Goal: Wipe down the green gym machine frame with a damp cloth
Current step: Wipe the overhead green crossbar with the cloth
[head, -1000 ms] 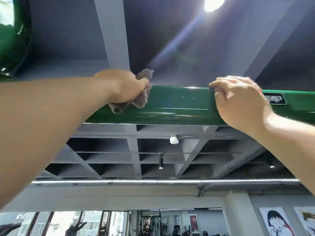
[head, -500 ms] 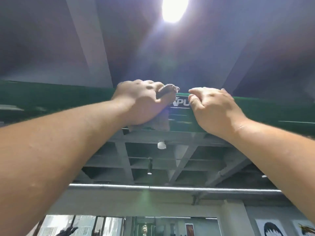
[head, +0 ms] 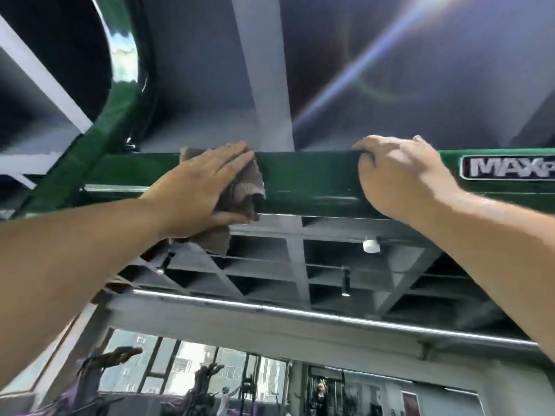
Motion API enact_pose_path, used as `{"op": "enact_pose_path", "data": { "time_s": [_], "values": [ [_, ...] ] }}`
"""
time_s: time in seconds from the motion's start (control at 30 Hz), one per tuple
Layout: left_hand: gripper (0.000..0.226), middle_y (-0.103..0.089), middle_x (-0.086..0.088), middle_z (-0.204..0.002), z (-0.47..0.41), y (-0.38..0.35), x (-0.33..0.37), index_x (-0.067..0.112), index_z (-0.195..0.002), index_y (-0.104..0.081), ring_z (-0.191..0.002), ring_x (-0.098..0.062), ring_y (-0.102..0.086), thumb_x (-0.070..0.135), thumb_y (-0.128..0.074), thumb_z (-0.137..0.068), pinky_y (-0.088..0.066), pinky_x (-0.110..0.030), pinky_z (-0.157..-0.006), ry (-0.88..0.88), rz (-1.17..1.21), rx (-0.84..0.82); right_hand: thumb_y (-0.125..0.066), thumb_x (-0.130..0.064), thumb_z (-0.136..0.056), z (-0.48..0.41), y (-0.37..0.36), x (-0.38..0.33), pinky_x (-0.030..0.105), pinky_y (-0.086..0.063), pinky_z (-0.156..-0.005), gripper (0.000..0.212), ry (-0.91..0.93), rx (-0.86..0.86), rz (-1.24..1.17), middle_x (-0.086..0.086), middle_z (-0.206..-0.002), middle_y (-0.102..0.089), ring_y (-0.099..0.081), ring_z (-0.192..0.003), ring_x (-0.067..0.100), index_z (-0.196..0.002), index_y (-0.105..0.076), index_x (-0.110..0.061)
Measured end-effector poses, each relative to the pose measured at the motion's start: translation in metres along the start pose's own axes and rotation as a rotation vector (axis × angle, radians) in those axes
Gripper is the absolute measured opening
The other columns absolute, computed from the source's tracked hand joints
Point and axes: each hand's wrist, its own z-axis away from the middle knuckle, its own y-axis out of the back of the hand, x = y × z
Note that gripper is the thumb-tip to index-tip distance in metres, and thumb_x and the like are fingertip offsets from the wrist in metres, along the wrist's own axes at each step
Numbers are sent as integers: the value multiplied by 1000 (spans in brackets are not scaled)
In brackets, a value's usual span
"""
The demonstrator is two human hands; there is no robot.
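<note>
Overhead gym setting, viewed from below. Your two forearms rise from the lower corners. Your left hand [head: 198, 190] lies flat, fingers straight, pressing the brown-grey cloth [head: 247, 182] against the near face of the green crossbeam [head: 306, 181]; one cloth corner hangs below the beam's lower edge. Your right hand [head: 399, 178] hooks its fingers over the beam's top edge, gripping it as a brace. The beam's long axis runs left to right above you, so the next stroke probably travels sideways along it. Bare green paint lies between the hands, the curved green upright [head: 120, 121] joins just left of the cloth, and the MAX label [head: 507, 167] sits beyond the right hand. Behind: steel pipe [head: 270, 309], grey ceiling grid [head: 300, 265].
</note>
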Motion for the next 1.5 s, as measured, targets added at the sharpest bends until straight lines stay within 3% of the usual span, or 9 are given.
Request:
{"op": "enact_pose_path", "data": {
  "time_s": [0.2, 0.43, 0.63, 0.8, 1.03, 1.13, 1.2, 1.33, 1.5],
  "values": [
    [111, 3, 13, -162, 84, -16, -125, 29, -156, -3, -147, -3, 4, 94, -29, -69, 2, -33, -120, 368, 105, -102, -32, -22, -102, -16, -24, -93, 38, -19, -118, 37, -12, 66, -167, 2, -124, -65, -55, -118, 25, -129, -57, -16],
    [57, -40, -21, -150, 62, -23, -116, -3, -128, -59, -140, -33, -33, 41, -33, -103, -20, -39, -117, 606, 219, 22, -30, -22, -103, -17, -27, -92, 38, -17, -120, 42, 32, 59, -125, 0, -133, -61, -53, -125, 22, -139, -50, -17],
    [53, -60, 6, -69, -23, 14, 4, 21, -67, -58, -81, -21, -59, 52, -31, -100, -39, -38, -90, 372, 363, 93, -33, -16, -102, -10, -2, -38, 32, -23, -115, 38, 77, 69, -68, 1, -129, -63, -53, -123, 24, -135, -53, -19],
    [53, -63, -3, -108, -101, 27, 132, 25, -98, -58, -103, -28, -55, 60, -18, -98, -31, -39, -81, 219, 288, 149, -41, -11, -98, 21, 32, 85, 42, -46, -97, 36, -103, 112, -12, 10, -117, -68, -56, -115, 34, -127, -60, -17],
    [65, -64, 0, -111, -184, 49, 285, 30, -99, -56, -107, -24, -57, 61, 1, -95, -33, -43, -93, 234, 293, 131, -33, -22, -101, 76, 68, 262, 32, -37, -104, 40, -270, -52, -111, -6, -137, -58, -47, -129, 22, -135, -52, -32],
    [58, -64, 4, -120, -214, 66, 350, 33, -114, -55, -115, -22, -55, 56, -5, -97, -30, -41, -92, 213, 336, 127, -32, -29, -105, 89, 79, 313, 22, -33, -87, 38, -253, -101, -312, -18, -115, -60, -48, -118, 12, -139, -50, -33],
    [51, -66, 3, -114, -229, 81, 391, 31, -115, -49, -111, -23, -57, 52, -9, -92, -29, -43, -96, 155, 448, 99, -32, -33, -106, 89, 85, 333, 18, -35, -77, 37, -239, -73, -444, -22, -92, -55, -50, -99, 7, -138, -51, -34],
    [25, -59, 4, -76, -256, 106, 420, 18, -87, -47, -77, -23, -51, 33, -30, -97, -37, -36, -76, 217, 1003, 3, -40, -38, -104, 84, 89, 334, 16, -37, -87, 33, -162, 50, -642, -22, -125, -60, -52, -117, 1, -132, -57, -39],
    [24, -61, 3, -114, -244, 90, 380, 17, -111, -71, -103, -18, -55, 15, -53, -96, -40, -22, -85, 178, 764, 97, -52, -40, -98, 81, 81, 305, 24, -44, -95, 31, -66, -18, -490, -16, -124, -64, -54, -116, 8, -128, -59, -40]
  ]
}}
